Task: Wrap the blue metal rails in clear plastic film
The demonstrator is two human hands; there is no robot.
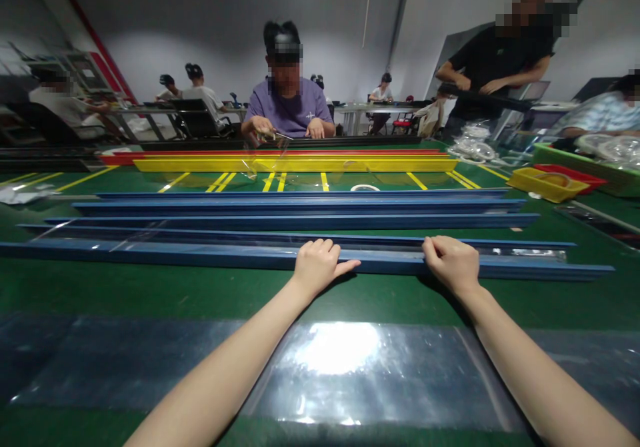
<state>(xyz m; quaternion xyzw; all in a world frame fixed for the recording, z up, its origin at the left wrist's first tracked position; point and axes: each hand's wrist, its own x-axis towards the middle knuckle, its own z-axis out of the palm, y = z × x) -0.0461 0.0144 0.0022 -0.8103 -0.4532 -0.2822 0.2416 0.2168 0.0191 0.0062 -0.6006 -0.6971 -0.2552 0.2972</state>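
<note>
Both hands are on the nearest long blue channel profile [200, 256], which lies lengthwise across the table. My left hand [317, 268] curls its fingers over the near wall of this profile, its thumb stretched to the right along the front. Further right, my right hand [454, 264] is closed over the same wall, with its fingertips hidden. Clear film [530, 254] shows inside the profile, toward its right end. Behind it lie several more blue profiles [350, 222], parallel to it. Below my forearms, a wide sheet of clear plastic film [400, 380] lies flat and reflects the light.
Yellow profiles [300, 165] and red profiles lie across the far side, where a person in a purple shirt [290, 104] sits holding clear film. A yellow tray [547, 184] and a green bin [620, 174] stand at the right. A tape roll [365, 188] lies beyond the blue profiles.
</note>
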